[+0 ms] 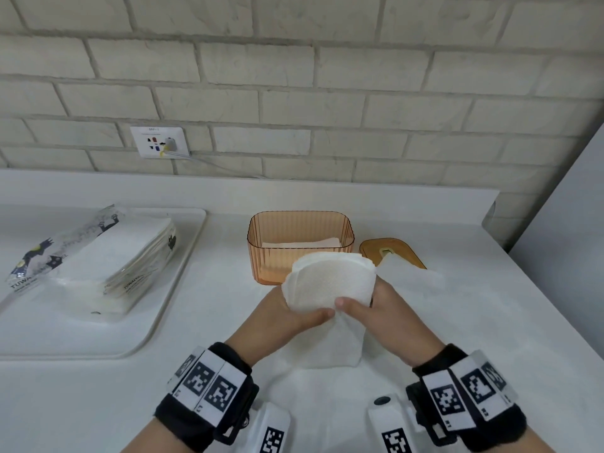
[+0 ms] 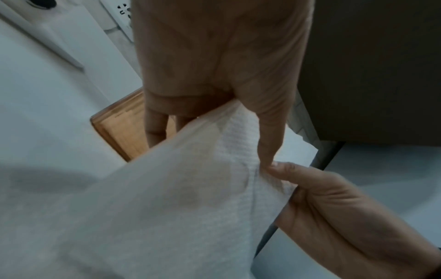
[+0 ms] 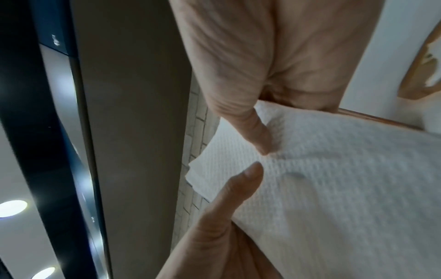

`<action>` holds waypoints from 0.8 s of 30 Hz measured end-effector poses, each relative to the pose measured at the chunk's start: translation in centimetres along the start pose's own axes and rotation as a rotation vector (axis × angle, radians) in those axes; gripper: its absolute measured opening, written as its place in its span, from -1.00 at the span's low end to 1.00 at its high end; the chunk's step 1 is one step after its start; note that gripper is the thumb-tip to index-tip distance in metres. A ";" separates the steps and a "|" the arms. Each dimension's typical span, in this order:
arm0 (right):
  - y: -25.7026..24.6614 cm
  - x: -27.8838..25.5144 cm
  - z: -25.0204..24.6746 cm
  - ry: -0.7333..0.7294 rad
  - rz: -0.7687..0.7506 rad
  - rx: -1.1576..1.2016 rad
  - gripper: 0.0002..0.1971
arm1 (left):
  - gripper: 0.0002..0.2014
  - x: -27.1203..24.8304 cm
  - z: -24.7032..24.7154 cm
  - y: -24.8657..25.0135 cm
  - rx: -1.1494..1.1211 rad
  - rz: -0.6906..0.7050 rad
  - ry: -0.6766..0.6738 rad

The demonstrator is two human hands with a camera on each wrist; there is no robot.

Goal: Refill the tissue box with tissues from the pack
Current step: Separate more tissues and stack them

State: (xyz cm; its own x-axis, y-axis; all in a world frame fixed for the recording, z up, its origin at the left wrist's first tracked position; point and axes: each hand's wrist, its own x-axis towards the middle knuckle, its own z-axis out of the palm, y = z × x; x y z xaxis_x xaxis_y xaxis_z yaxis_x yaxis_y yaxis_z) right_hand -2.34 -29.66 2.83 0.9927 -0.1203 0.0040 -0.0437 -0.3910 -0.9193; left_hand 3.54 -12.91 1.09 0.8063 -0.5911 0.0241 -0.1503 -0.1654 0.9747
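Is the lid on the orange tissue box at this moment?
No, the tissue box stands open, and its lid lies on the counter to its right.

I saw that both forearms were bare, with no sleeves showing. Each wrist wore a wide black fabric band (image 1: 209, 398) wrapped with white plates printed with black square fiducial markers, several set side by side. Small black letters sat at the lower corner of the plates, too small for me to read. Below the bands, white plastic camera housings (image 1: 390, 420) jutted toward the body, each with another black marker on it; the one on the right wrist had a round dark lens or button on top. A thin dark ring showed on the right hand (image 1: 389, 317). The left hand (image 1: 294, 313) was bare.
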 end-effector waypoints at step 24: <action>0.1 1.2 -1.1 -0.166 -0.022 0.105 -0.62 | -0.49 0.2 -1.0 0.6 -0.059 0.057 0.004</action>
State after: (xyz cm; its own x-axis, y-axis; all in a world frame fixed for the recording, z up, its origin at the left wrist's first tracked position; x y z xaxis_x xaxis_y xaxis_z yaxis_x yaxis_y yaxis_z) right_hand -1.23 -30.80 3.19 0.9986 0.0426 -0.0324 -0.0185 -0.2937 -0.9557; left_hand 4.14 -12.33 1.93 0.7994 -0.5954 0.0804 -0.1622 -0.0850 0.9831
